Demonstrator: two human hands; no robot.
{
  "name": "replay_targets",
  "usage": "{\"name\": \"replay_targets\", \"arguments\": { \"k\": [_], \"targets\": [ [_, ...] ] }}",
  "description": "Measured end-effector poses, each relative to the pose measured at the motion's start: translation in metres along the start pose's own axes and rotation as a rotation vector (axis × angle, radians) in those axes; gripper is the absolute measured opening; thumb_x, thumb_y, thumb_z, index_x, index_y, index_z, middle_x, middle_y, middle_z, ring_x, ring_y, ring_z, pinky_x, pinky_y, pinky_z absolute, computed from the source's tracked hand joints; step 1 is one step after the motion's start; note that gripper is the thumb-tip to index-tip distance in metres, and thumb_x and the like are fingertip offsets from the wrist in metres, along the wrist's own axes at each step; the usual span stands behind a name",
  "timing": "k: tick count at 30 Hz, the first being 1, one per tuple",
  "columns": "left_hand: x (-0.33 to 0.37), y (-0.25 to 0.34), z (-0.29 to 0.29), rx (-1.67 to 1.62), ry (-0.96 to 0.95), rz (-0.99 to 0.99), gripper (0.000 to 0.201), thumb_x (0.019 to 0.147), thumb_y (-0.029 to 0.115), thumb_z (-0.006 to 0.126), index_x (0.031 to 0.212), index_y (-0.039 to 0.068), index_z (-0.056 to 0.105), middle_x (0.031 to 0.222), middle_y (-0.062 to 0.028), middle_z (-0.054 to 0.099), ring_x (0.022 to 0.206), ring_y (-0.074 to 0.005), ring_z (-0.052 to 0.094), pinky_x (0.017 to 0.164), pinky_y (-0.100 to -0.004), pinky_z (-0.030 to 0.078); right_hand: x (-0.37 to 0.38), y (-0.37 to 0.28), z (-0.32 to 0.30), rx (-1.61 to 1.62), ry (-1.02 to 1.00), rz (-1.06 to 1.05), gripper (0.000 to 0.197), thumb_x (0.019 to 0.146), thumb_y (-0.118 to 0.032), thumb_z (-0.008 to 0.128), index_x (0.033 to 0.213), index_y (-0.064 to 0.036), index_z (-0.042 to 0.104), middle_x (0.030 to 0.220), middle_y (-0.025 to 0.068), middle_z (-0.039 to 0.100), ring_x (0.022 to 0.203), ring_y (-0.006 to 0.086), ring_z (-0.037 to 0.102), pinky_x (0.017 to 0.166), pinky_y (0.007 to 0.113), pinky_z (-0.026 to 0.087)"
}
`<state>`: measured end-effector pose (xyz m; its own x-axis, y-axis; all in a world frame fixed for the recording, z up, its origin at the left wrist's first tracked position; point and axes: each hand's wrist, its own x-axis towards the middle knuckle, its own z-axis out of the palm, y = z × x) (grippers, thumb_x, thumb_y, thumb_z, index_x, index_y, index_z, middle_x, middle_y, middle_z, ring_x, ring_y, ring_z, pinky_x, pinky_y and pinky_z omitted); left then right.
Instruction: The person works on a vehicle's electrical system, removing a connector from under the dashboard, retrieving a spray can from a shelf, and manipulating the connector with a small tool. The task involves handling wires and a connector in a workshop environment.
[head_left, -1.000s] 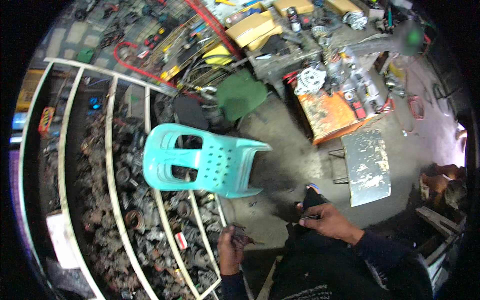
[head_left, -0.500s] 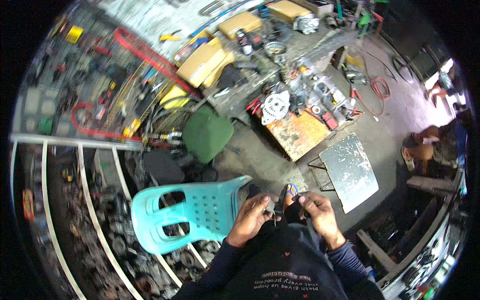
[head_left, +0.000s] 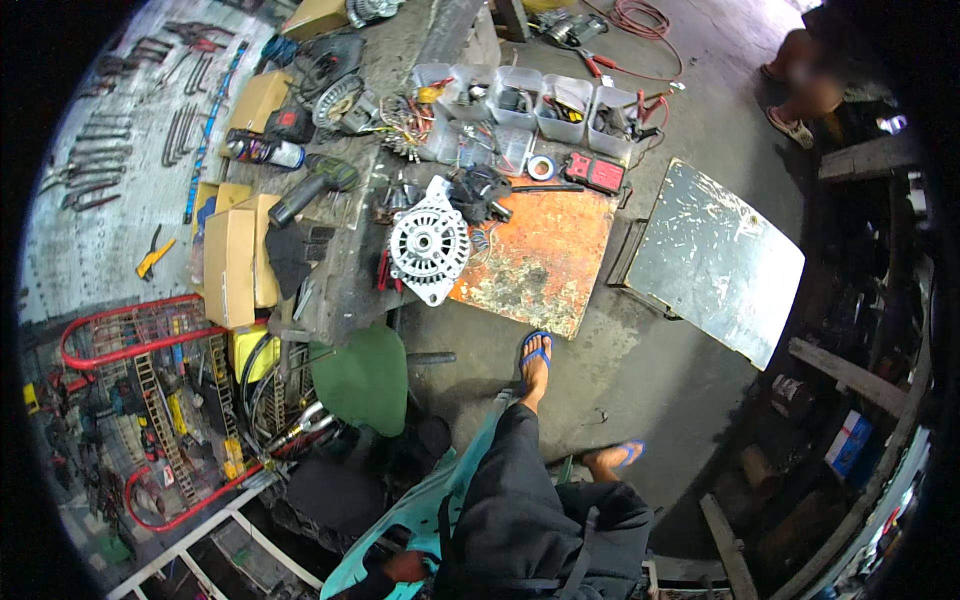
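My left hand (head_left: 407,567) is low in the picture, in shadow against the teal plastic chair (head_left: 425,510). It appears closed on the chair's edge, though its fingers are dim and partly hidden. The chair stands close by my left leg, seen nearly edge-on. My right hand is out of the picture. Ahead of my feet, a silver alternator housing (head_left: 428,243) rests at the left side of a worn orange board (head_left: 545,255). Beside it lie dark alternator parts (head_left: 480,190), a roll of tape (head_left: 541,167) and a red meter (head_left: 596,172).
Clear plastic bins (head_left: 515,98) of small parts line the far side of the board. A grey scratched low table (head_left: 720,260) stands to the right. On the left are a green stool (head_left: 362,380), a cordless drill (head_left: 315,185), cardboard boxes (head_left: 232,265) and tools. Another person (head_left: 800,85) is at upper right.
Both hands were up before my body, holding small things; now the left is down at the chair and the right has left the picture. My view has turned, bringing the alternator and bench nearer.
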<state>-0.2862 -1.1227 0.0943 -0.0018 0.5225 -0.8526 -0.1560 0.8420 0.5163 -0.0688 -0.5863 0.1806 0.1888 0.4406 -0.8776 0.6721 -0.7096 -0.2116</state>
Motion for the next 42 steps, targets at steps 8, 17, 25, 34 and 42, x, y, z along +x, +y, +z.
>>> {"name": "replay_targets", "arguments": {
  "k": [8, 17, 25, 34, 42],
  "targets": [
    [0.027, -0.015, -0.016, -0.074, 0.108, -0.444, 0.031, 0.084, 0.025, 0.070, 0.105, 0.003, 0.076, 0.090, -0.0211, 0.075, 0.078, -0.0360, 0.070, 0.075, -0.0506, 0.056, 0.030, 0.157, 0.071, 0.379, -0.131, 0.435, 0.025, 0.101, -0.029, 0.067, 0.085, -0.0095, 0.067, 0.070, -0.0010, 0.058, 0.055, 0.0126, 0.046, 0.048, 0.030, 0.036],
    [0.084, -0.002, -0.085, 0.225, 0.143, -0.275, 0.032, 0.084, 0.024, 0.073, 0.107, 0.002, 0.075, 0.089, -0.0210, 0.074, 0.074, -0.0306, 0.069, 0.072, -0.0473, 0.057, 0.009, 0.163, 0.071, 0.516, -0.068, -0.024, 0.027, 0.101, -0.033, 0.067, 0.082, -0.0138, 0.064, 0.066, -0.0037, 0.051, 0.057, 0.0081, 0.044, 0.052, 0.026, 0.032],
    [0.074, 0.058, -0.149, 0.503, 0.282, 0.072, 0.023, 0.082, 0.017, 0.076, 0.097, 0.003, 0.068, 0.077, -0.0137, 0.068, 0.066, -0.0215, 0.066, 0.063, -0.0406, 0.056, -0.006, 0.020, 0.126, 0.413, -0.177, -0.827, 0.027, 0.097, -0.027, 0.060, 0.106, -0.0033, 0.071, 0.072, -0.0037, 0.048, 0.057, 0.0055, 0.043, 0.047, 0.023, 0.038],
    [0.033, 0.297, -0.101, 0.271, 0.521, 0.988, 0.025, 0.080, 0.009, 0.087, 0.103, 0.004, 0.076, 0.087, -0.0027, 0.059, 0.082, -0.0128, 0.057, 0.067, -0.0281, 0.049, -0.127, -0.011, 0.193, 0.385, -0.329, -1.129, 0.014, 0.099, -0.014, 0.067, 0.100, -0.0002, 0.070, 0.077, -0.0023, 0.054, 0.067, 0.0071, 0.050, 0.060, 0.024, 0.041],
    [0.020, 0.317, -0.030, 0.364, 0.504, 1.180, 0.027, 0.074, 0.001, 0.085, 0.100, 0.007, 0.079, 0.081, -0.0073, 0.066, 0.071, -0.0177, 0.061, 0.064, -0.0302, 0.049, -0.161, 0.033, 0.166, 0.146, 0.177, -1.734, 0.023, 0.076, 0.000, 0.084, 0.098, 0.0002, 0.076, 0.073, 0.0080, 0.062, 0.059, 0.0178, 0.057, 0.052, 0.030, 0.044]
  ]
}}
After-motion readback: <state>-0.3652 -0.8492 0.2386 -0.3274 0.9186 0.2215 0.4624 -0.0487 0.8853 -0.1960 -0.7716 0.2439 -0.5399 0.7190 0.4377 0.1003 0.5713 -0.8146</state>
